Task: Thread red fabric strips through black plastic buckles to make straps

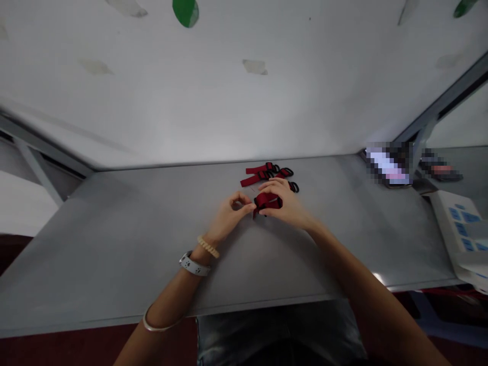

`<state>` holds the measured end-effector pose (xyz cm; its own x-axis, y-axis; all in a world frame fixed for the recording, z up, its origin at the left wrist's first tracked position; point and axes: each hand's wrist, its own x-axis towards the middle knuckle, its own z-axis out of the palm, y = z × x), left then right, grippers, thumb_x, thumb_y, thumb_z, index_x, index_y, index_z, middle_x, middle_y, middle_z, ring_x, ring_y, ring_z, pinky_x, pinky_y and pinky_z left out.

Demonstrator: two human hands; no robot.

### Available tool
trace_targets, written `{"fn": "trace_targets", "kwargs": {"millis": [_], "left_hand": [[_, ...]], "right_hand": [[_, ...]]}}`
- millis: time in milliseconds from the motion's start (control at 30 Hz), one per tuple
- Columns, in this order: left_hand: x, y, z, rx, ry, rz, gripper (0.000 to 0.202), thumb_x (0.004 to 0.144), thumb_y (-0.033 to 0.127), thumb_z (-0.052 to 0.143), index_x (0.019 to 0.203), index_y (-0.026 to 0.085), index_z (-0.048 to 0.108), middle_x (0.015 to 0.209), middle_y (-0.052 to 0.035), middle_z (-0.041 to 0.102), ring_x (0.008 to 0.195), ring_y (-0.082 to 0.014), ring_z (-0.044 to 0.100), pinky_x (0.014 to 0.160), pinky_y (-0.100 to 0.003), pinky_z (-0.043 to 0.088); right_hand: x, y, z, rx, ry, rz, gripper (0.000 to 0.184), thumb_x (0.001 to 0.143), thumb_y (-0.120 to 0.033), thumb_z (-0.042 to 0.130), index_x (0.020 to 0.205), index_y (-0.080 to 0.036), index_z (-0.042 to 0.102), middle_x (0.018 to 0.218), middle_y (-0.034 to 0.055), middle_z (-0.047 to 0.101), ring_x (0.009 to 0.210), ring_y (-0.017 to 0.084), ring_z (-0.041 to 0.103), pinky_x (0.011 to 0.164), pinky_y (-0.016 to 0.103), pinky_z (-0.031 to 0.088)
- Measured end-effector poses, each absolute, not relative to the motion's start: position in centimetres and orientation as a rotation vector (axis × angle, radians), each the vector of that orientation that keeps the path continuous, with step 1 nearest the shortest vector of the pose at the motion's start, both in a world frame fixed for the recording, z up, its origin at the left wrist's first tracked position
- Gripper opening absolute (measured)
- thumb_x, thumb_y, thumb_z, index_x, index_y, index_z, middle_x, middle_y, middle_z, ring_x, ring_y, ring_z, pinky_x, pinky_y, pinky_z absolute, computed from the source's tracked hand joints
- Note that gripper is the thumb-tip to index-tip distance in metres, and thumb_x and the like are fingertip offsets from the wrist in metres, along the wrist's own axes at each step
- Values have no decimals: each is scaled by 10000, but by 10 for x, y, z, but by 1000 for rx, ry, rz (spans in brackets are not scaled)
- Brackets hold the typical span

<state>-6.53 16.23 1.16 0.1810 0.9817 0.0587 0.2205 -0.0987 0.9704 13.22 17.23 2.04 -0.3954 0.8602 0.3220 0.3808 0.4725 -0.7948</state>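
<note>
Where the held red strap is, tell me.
In the head view, just right of centre: the strap is between left hand and right hand, below the other straps.

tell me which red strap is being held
The strap between the left hand and right hand, nearest the front edge of the table. The other straps lie farther back, towards the wall.

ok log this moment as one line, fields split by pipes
left hand: pinching red webbing strap | right hand: holding same strap, looped | beyond: other red straps with black rings | surface: grey tabletop
</note>
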Motion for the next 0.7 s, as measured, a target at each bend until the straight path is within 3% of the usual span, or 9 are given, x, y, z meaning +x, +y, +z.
{"fn": "trace_targets", "kwargs": {"millis": [133,267,533,700], "left_hand": [[-63,159,17,1410,1061,895,383,849,537,578,706,181,577,688,8,558,685,-133,487,686,-271,382],[-63,157,20,1307,966,833,293,814,466,638,768,177,615,723,5,564,693,-128,466,680,-257,363],[-61,161,18,1275,1012,823,178,698,326,587,601,191,521,612,25,479,613,-127,401,630,-272,338],[-60,163,21,1362,1013,846,133,679,284,524,592,199,471,610,30,441,620,-130,377,622,-277,321]], "right_hand": [[129,169,23,-1093,-1893,851,312,712,-210,783,988,-235,640,1147,77,572,1252,252,454,1070,472,391],[128,166,27,-1062,-1901,857,302,699,-194,793,958,-223,640,1061,64,591,1152,239,490,1008,441,432],[124,164,30,-1043,-2097,709,278,743,-224,774,1010,-254,702,924,47,624,1033,258,470,933,446,439],[121,161,30,-1040,-2082,655,288,750,-224,765,1026,-253,688,928,44,606,1034,252,473,925,428,439]]}}
